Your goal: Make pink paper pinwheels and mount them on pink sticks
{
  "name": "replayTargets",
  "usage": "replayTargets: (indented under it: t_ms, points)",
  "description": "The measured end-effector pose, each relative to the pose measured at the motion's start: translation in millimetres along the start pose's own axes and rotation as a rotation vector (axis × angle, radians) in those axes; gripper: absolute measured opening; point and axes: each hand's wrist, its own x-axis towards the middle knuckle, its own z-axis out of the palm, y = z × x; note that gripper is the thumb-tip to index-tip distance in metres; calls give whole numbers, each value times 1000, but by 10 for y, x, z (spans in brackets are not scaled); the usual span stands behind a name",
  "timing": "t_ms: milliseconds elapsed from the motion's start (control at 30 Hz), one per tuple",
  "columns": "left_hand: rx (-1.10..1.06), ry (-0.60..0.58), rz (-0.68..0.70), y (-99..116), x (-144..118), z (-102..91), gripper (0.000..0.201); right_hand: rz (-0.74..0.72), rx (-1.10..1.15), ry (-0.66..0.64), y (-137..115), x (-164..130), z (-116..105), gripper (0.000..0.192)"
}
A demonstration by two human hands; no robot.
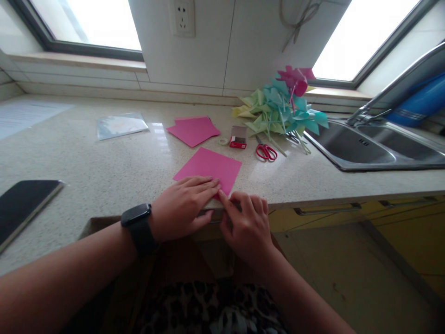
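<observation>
A: From the head view, we count one pink sheet (210, 168) lying flat near the front edge of the counter (104, 167), and both our hands are on its near corner.

B: Agreed. Our left hand (182, 204) lies flat, fingers together and pressing down on the paper. Our right hand (247, 221) is curled, its forefinger tip pushed against the sheet's near corner right beside the left fingertips; we cannot tell whether the thumb below pinches the paper.

A: One black watch (138, 221) on the left wrist. Behind the sheet, a small stack of pink paper (193, 130); it looks like two or three sheets, but the overlap hides the count.

B: Then one small roll of tape (223, 141), one red box (238, 138), one pair of red-handled scissors (266, 151), and a heap of paper pinwheels (280, 109) in yellow, teal and pink, too tangled to number.

A: One clear plastic sleeve (121, 125) to the left, one dark tablet (24, 204) at the near left, one steel sink (368, 148) on the right.
</observation>
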Motion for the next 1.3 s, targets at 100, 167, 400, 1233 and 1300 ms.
replayTargets:
  t_ms: [100, 167, 400, 1233, 1300]
  points:
    - [-23, 17, -38, 12, 6, -1, 54, 5, -26, -15, -16, 7, -1, 54]
    - [-20, 27, -48, 12, 3, 7, 57, 9, -33, -24, -28, 13, -5, 55]
    - [53, 28, 13, -23, -23, 38, 57, 27, -4, -39, -46, 21, -34, 55]
    - [30, -2, -5, -22, 7, 26, 67, 77, -38, -186, -122, 61, -116, 53]
    - [20, 8, -2, -22, 6, 24, 68, 85, -43, -195, -128, 85, -110, 54]
